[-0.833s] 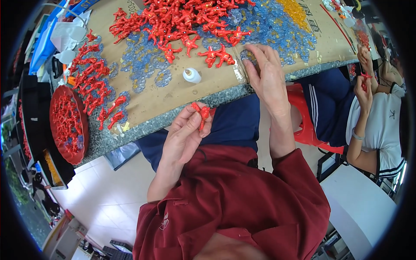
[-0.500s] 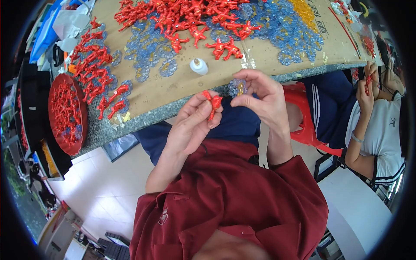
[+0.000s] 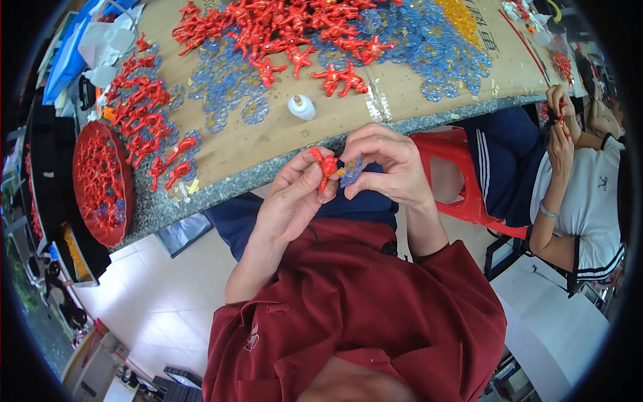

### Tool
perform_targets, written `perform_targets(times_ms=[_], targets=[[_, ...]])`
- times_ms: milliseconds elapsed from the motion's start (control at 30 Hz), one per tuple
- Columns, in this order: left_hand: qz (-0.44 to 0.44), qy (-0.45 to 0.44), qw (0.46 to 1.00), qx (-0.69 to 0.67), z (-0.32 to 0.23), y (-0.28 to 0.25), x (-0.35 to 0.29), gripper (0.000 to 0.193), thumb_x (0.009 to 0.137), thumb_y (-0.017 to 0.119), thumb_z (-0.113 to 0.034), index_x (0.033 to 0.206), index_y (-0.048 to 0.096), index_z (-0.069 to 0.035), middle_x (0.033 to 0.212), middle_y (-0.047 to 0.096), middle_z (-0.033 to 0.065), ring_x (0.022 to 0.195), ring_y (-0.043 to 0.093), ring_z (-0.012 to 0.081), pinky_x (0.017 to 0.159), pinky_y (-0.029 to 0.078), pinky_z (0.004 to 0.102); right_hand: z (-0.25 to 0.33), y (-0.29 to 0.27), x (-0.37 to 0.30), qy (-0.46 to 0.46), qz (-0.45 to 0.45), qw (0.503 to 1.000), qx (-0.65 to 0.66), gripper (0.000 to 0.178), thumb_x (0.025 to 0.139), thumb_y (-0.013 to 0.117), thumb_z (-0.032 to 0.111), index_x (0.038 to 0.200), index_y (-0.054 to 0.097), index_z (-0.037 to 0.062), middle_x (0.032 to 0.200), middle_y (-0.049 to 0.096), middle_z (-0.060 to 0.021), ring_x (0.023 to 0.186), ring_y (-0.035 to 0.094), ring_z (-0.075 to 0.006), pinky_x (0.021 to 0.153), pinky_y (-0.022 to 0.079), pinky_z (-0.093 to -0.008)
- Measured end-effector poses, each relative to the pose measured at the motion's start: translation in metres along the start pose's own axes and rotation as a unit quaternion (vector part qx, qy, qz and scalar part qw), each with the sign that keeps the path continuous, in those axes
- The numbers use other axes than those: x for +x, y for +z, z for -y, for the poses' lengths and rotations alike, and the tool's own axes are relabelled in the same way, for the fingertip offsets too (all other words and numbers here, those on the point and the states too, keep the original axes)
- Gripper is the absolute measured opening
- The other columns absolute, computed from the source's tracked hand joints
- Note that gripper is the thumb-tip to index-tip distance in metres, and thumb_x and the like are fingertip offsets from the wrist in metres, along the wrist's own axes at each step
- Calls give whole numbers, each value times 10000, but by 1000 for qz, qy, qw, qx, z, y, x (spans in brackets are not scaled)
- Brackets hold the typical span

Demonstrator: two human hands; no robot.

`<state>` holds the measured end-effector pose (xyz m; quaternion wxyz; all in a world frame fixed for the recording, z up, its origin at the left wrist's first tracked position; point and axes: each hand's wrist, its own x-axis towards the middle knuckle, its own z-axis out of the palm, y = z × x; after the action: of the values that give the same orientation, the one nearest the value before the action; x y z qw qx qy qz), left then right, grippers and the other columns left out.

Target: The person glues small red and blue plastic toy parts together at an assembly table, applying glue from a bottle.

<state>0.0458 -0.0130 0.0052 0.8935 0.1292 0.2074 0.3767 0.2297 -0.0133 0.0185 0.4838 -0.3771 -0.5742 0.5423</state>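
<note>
Between the fingers and thumb of my left hand is a small red figurine, gripped just off the table's front edge. A translucent blue plastic piece with a yellow part on it is pinched in my right hand. The two pieces are side by side, the yellow part up against the figurine; whether they are joined I cannot tell. Beyond my hands, a small white bottle stands on the cardboard-covered table. More red figurines lie heaped at the back, among many loose blue pieces.
To the left, rows of figurines on blue pieces lie near a red tray full of figurines. Yellow pieces are piled at the back right. A co-worker sits to the right, by a red stool.
My right hand has moved down and left, bringing the blue piece up to the figurine. The view has shifted slightly. My left hand keeps its hold.
</note>
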Motion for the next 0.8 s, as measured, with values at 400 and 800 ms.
perform_targets(times_ms=[400,800], targets=[[-38,142,980,136,5,-6,0,217,819,598,-67,1022,526,-42,888,571,35,624,440,27,498,316,160,-19,15,-16,88,-96,971,203,181,737,595,-95,915,574,-68,790,613,-157,559,596,-155,478,493,-235],[-30,204,960,188,8,-6,-1,164,803,598,-13,961,570,-46,942,558,46,680,478,33,488,335,150,-20,22,-16,59,-83,969,223,193,780,594,-36,973,589,-52,700,629,-109,549,593,-113,491,491,-201]])
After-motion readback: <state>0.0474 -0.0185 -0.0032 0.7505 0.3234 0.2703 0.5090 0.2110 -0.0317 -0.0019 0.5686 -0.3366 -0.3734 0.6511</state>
